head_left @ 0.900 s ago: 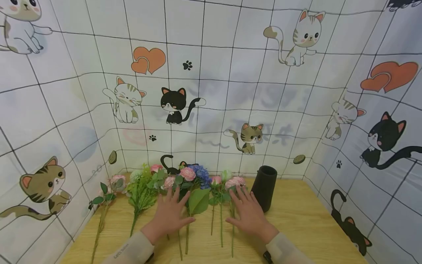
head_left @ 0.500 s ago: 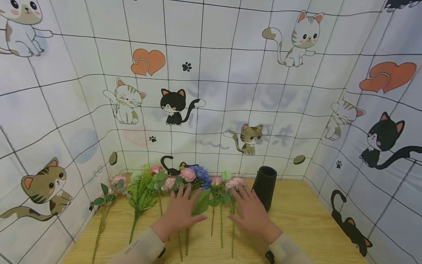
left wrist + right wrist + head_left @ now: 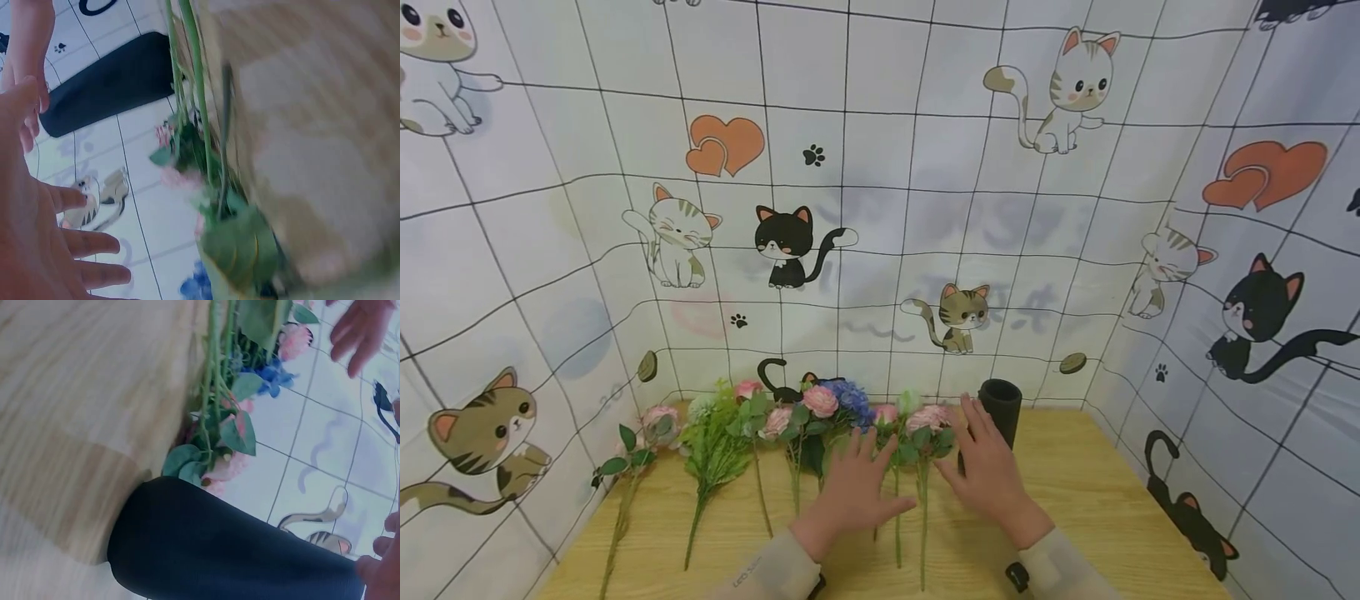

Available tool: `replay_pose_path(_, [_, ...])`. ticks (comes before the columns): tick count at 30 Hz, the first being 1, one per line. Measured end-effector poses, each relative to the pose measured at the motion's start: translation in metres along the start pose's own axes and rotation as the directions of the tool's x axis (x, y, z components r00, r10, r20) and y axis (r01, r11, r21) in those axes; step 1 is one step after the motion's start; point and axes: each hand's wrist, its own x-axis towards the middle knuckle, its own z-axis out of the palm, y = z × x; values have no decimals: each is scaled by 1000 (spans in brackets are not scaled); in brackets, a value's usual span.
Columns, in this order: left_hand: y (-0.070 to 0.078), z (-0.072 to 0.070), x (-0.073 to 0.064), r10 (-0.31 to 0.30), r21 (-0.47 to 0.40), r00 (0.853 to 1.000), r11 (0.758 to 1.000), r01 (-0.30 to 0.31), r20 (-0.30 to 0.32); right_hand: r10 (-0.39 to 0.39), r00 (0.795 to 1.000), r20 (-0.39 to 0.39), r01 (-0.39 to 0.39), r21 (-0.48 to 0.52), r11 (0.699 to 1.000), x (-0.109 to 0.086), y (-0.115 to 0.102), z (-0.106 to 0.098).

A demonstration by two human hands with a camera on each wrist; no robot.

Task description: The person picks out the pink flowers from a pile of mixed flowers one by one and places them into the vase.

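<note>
My left hand hovers over flower stems mid-table, fingers spread and straight, holding nothing. Close to its fingers lie a blue flower and a pink rose-like flower; a broad green leaf shows below the hand in the left wrist view. The right hand has straight fingers and overlaps the black vase in the head view, hiding its lower part. That vase stands upright, tapering towards its open top. Just left of the right fingertips is a larger pink flower.
A leafy green sprig and a pink-headed stem lie on the left of the wooden table. White cloth printed with cats and grid lines encloses the back and sides.
The left hand has moved right across the stems, uncovering those on its left. My right hand has shifted slightly right and now overlaps the vase. The head view has turned slightly right.
</note>
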Motion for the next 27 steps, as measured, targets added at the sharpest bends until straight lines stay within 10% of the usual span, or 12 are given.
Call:
replay_pose_path(15, [44,27,26,-52,-66,997,996,56,55,256,928,-269,-238,100,966,22,16,-6])
replay_pose_path(21, [52,40,31,-84,-74,988,993,94,130,514,835,-195,-461,261,848,21,32,-4])
replay_pose_path(27, [65,41,37,-98,-17,992,995,100,77,660,748,-68,-592,382,710,13,43,-3])
